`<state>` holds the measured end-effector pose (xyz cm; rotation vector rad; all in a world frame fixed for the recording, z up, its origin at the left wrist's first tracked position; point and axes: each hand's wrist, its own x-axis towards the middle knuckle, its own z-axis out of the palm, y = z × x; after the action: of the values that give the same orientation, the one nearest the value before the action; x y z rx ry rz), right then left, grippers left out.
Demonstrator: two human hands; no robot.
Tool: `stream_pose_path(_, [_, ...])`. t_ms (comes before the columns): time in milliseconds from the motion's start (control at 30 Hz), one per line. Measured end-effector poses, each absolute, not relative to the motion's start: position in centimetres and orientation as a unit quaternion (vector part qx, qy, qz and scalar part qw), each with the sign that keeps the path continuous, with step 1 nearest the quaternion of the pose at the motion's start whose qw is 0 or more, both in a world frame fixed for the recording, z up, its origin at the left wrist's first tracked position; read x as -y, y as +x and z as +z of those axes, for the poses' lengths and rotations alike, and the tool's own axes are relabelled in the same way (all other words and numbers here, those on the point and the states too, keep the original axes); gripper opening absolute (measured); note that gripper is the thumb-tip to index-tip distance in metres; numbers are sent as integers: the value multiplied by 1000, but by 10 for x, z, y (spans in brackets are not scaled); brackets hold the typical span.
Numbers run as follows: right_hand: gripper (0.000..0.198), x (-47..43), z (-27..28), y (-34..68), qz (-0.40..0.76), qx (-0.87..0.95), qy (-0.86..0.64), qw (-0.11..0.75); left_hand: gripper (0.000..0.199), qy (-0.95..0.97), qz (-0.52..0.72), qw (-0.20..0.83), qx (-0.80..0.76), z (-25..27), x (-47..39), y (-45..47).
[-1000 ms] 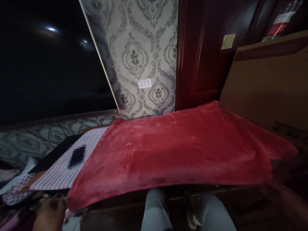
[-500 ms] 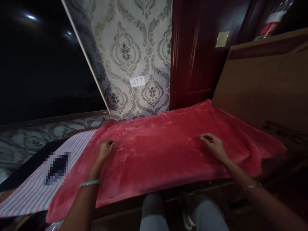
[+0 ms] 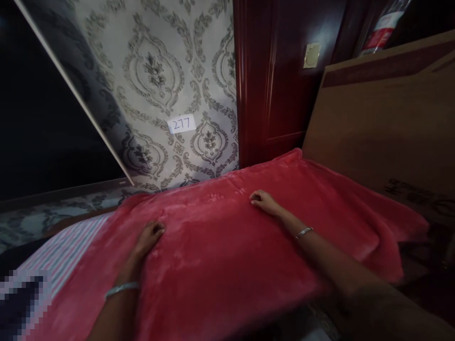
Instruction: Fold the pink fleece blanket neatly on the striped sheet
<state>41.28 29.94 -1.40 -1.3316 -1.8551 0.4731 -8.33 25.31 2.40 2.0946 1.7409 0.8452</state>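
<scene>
A red plush blanket [image 3: 220,246] lies spread over a low surface and fills the lower middle of the view. Over its left part is my left hand [image 3: 150,237], thumb and fingers curled together, with nothing visible in them. My right hand [image 3: 265,202] is at the blanket's far middle, its fingers bent and closed, close to or touching the plush; contact is hard to tell. No fold of cloth rises into either hand. Each wrist wears a silvery bracelet. Beside the blanket at the left shows a striped cloth [image 3: 71,248].
A large dark screen [image 3: 53,113] stands at the left. Behind the blanket are patterned wallpaper with a paper label [image 3: 182,123] reading 277 and a dark red wooden panel [image 3: 284,85]. At the right stands a cardboard box [image 3: 384,123], with a bottle [image 3: 386,31] behind its top edge.
My right hand has moved left and farther across the blanket, toward its middle. My left hand stays over the left part. The view has shifted right and come nearer.
</scene>
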Motion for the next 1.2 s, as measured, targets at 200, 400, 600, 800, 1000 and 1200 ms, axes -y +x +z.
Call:
stream_pose_path(200, [9, -309, -29, 406, 171, 762, -510, 360, 22, 750, 255, 36, -609, 14, -259, -82])
stream_pose_path(400, [14, -298, -29, 398, 61, 767, -519, 373, 23, 714, 353, -13, -604, 26, -247, -75])
stream_pose_path(600, [14, -283, -13, 396, 27, 737, -514, 438, 21, 658, 370, -52, -654, 42, -232, -64])
stream_pose_path(800, [11, -275, -8, 400, 69, 714, -525, 459, 19, 658, 343, -97, -663, 48, -224, -64])
stream_pose_path(1000, [10, -276, -10, 401, 124, 727, -520, 430, 27, 713, 293, -58, -634, 41, -229, -70])
stream_pose_path(1200, [18, -281, -19, 410, 132, 747, -503, 415, 35, 786, 243, -34, -568, 35, -229, -72])
